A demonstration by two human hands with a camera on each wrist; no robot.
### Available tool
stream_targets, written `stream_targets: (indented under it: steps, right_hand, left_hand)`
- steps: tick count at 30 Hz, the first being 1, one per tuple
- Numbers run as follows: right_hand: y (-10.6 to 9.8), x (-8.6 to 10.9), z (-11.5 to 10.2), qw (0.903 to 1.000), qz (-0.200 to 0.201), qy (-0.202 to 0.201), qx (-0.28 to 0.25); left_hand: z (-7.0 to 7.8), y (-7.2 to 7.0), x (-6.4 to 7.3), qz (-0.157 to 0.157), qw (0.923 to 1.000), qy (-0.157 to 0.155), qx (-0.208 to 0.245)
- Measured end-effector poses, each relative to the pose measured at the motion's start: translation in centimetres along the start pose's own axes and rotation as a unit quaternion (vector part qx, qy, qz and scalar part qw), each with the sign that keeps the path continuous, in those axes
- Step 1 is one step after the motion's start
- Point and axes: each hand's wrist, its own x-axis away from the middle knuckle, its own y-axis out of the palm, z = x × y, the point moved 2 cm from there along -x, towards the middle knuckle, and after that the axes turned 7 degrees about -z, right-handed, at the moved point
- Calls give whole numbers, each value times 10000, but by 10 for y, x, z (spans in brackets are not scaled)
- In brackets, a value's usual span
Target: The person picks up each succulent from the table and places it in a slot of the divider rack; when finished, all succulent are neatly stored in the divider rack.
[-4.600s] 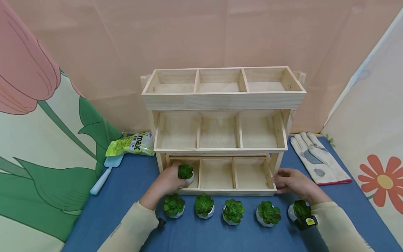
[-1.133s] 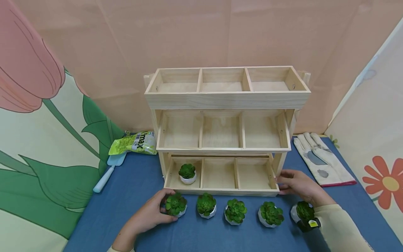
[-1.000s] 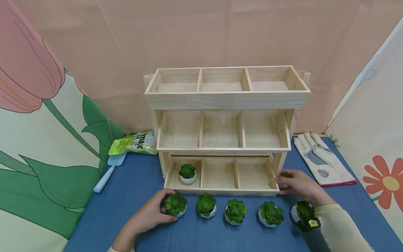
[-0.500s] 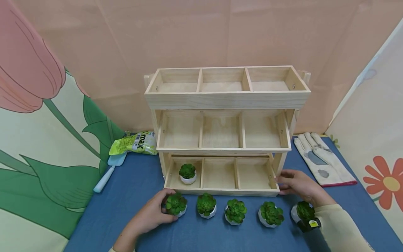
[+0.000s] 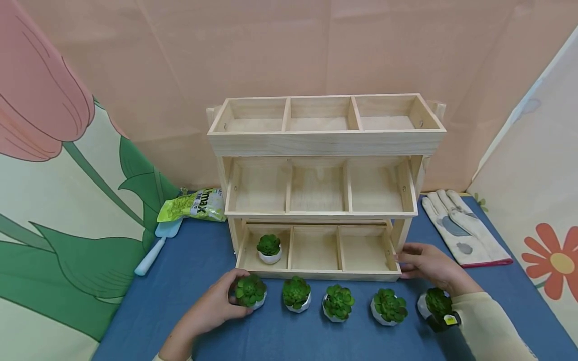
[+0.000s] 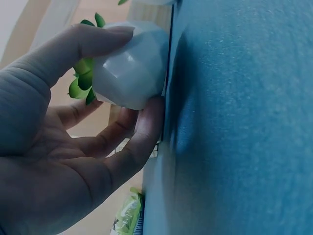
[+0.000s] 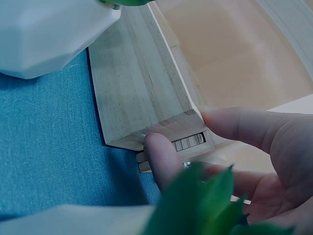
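My left hand (image 5: 221,303) grips a small potted succulent (image 5: 251,291) at the left end of a row on the blue cloth. In the left wrist view, thumb and fingers (image 6: 146,122) close round its white faceted pot (image 6: 132,68), low over the cloth. Another succulent (image 5: 269,248) stands upright in the bottom tier's left compartment of a three-tier wooden planter shelf (image 5: 322,145). At that tier's right end, my right hand (image 5: 429,265) holds the corner; in the right wrist view thumb and finger touch the wooden tray (image 7: 142,83).
Several more succulents continue the row, among them one (image 5: 295,294) left of centre and one (image 5: 437,303) beside the right wrist. White gloves (image 5: 465,230) lie right of the shelf. A green bag (image 5: 191,205) and a light-blue trowel (image 5: 158,245) lie left.
My left hand has let go of one succulent in the bottom left compartment and moved down to grip the row's leftmost one, which has just shifted slightly left. My right hand stays at the shelf.
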Motion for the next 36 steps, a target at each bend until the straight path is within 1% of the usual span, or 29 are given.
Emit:
stream_targets:
  steps: [4,8,14,17,20,22,24,29,34,36]
  right_hand:
    - [0,0,1,10000,-15,-29,-31]
    - [0,0,1,10000,-31,-52,-47]
    - [-1,-1,-1,10000,-38,21,-9]
    - [-1,-2,-2,10000,-43,33,-10]
    - [-1,-3,-1,10000,-47,15,-17]
    - [-1,-2,-1,10000,-39,12,-19]
    - [0,-2,0,10000,-43,-1,0]
    - [0,-1,-1,9999,-76,-68,18]
    - [0,0,-2,9999,-67,-82,41]
    - [0,0,-1,9999,-80,-94,45]
  left_hand:
    - [5,-1,2,10,10000,1,-20]
    - [10,-2,4,20,10000,-24,57]
    - [19,-6,5,-50,9995,104,300]
    - [25,-9,5,-3,9994,151,297]
    - [32,-12,2,90,9997,185,155]
    - [36,-13,-1,155,9996,226,46]
    - [41,-13,-5,156,9995,290,-16]
    - [56,-13,-17,65,9985,547,-19]
    - [75,-10,-35,180,9969,705,-313]
    - [82,-9,-42,169,9956,801,-467]
